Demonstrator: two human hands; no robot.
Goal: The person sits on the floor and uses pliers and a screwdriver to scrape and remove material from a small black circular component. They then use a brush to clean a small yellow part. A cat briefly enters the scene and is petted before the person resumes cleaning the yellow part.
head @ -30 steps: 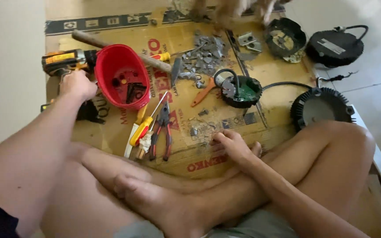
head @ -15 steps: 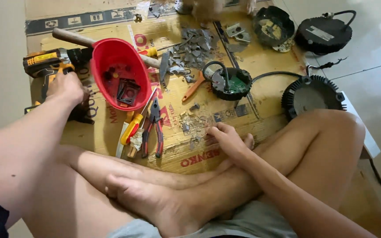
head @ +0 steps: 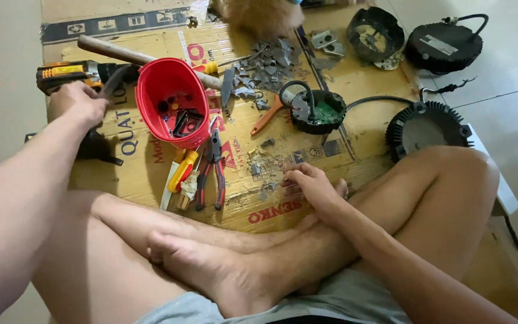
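Cardboard sheet (head: 355,78), flattened, tan with red and blue print, covers the floor and carries every tool. Red bowl (head: 172,102) at 11 o'clock holds small dark parts. Cordless drill (head: 67,75), orange and black, lies at 10 o'clock; left hand (head: 79,105) closes over its grip. Right hand (head: 313,186), fingers loosely curled, rests on scattered metal scraps (head: 262,174) near centre, beside red-handled pliers (head: 214,171).

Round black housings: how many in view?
4. One with a green board mid-cardboard, an open one top centre, a closed one top right, a finned one by the knee. None visibly hidden.
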